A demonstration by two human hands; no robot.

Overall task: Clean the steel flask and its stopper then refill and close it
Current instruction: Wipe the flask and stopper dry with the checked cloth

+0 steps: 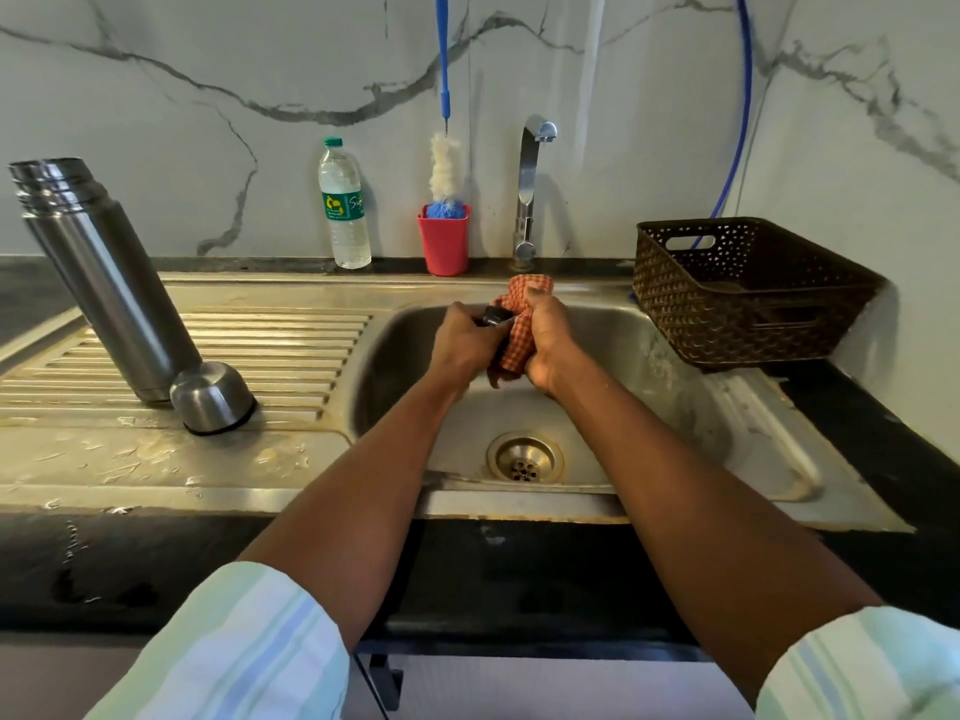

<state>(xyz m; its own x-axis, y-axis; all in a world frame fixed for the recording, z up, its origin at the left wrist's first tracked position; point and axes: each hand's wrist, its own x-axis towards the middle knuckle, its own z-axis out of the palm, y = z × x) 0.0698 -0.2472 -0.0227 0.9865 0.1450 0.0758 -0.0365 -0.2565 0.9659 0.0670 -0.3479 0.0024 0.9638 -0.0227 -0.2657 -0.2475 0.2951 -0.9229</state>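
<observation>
Basin open; tap behind, basket rt, prob. clear.

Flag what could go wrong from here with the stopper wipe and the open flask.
1. The stopper is pinched at its edge by the left hand while the right hand rubs it with the checked cloth; it could slip into the sink.
2. The uncapped steel flask stands beside its cup lid on the ribbed drainboard; a nudge might topple it.

One head-worn camera looks forward and down from close above the sink, facing the marble wall; both forearms reach away from it into the middle.
</observation>
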